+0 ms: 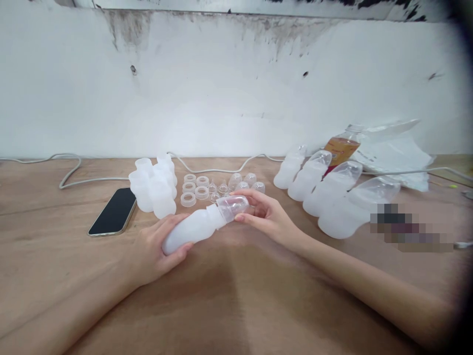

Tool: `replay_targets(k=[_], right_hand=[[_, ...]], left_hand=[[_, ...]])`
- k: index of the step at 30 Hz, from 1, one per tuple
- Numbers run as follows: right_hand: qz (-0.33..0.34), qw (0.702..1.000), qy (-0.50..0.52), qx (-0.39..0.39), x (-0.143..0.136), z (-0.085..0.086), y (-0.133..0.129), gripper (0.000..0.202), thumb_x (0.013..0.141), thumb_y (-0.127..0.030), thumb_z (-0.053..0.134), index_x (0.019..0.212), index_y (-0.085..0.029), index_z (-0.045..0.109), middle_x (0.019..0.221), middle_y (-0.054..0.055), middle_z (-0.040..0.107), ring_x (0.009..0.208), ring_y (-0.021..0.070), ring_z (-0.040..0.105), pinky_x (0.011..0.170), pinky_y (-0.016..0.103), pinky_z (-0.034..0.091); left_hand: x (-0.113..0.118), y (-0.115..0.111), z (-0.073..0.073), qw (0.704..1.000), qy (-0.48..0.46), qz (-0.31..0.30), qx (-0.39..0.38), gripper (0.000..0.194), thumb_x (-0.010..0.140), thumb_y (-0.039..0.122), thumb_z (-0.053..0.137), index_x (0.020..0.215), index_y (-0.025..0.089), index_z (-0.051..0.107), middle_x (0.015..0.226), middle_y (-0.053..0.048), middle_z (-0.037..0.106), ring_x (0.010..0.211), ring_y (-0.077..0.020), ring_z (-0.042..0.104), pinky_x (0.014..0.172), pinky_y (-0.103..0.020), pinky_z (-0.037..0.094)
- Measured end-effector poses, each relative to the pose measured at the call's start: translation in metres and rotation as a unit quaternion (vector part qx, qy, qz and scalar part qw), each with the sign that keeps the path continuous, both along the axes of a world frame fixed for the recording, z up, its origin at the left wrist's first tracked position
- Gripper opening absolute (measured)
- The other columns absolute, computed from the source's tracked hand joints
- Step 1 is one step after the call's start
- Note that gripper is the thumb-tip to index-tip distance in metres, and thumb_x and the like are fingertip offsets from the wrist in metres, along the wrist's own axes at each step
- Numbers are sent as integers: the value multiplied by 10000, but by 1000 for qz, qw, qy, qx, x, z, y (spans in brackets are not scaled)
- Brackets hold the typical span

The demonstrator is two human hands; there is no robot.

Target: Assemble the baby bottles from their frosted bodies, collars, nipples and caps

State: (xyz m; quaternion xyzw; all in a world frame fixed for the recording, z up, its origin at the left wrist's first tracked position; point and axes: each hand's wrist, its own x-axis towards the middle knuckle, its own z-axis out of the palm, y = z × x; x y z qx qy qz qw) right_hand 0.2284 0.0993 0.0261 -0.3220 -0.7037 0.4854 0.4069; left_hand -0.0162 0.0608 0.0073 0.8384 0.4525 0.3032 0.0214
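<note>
My left hand [157,251] is wrapped round the body of a white baby bottle [192,229], which lies tilted over the table with its neck to the right. On the bottle's neck end sits a clear dome cap [233,208], and my right hand [268,217] grips that cap between thumb and fingers. Behind the bottle are several white collar rings [188,199], clear nipples [222,188] and loose clear caps [235,180]. A cluster of uncapped white bottles [153,187] stands at the left.
Several capped bottles [342,212] stand in a row at the right. Behind them are a bottle of amber liquid [342,148] and a white plastic bag [395,153]. A phone [113,212] lies at the left. A pale cable [218,170] runs along the wall.
</note>
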Motion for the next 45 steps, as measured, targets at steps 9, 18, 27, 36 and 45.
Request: replay_targets(k=[9, 18, 27, 36, 45], right_hand=[[14, 1000, -19, -13, -3, -5, -2, 379, 718, -258, 611, 1077, -220, 496, 1066, 35, 564, 811, 138, 601, 688, 244, 501], [38, 999, -4, -31, -3, -6, -9, 381, 697, -229, 630, 1059, -237, 512, 1027, 9, 582, 788, 123, 600, 663, 218, 498], [59, 998, 5, -15, -10, -4, -11, 401, 692, -256, 632, 1060, -219, 476, 969, 20, 555, 770, 113, 580, 684, 228, 486], [68, 975, -84, 192, -4, 32, -11, 397, 709, -273, 625, 1074, -211, 481, 1073, 44, 527, 967, 155, 525, 815, 287, 455], [-418, 770, -316, 364, 55, 113, 7, 396, 657, -331, 633, 1018, -172, 590, 807, 39, 591, 738, 182, 566, 666, 320, 454]], left_hand=[[2, 1, -4, 1000, -1, -22, 17, 357, 779, 358, 454, 1113, 237, 419, 986, -24, 597, 772, -166, 598, 651, -247, 465], [4, -4, -6, 998, -2, -44, 43, 363, 774, 317, 466, 1119, 227, 395, 991, -42, 583, 772, -166, 595, 633, -245, 468], [5, -3, -5, 999, 5, -23, 26, 324, 774, 330, 449, 1074, 217, 408, 941, -32, 596, 742, -161, 593, 605, -238, 454], [7, 1, -4, 999, -23, -13, 44, 429, 779, 323, 452, 1161, 194, 306, 1053, -81, 523, 839, -195, 564, 672, -291, 469], [8, 7, -15, 999, -31, -17, 37, 273, 804, 240, 441, 1070, 184, 409, 1105, -79, 471, 890, -157, 532, 636, -237, 465]])
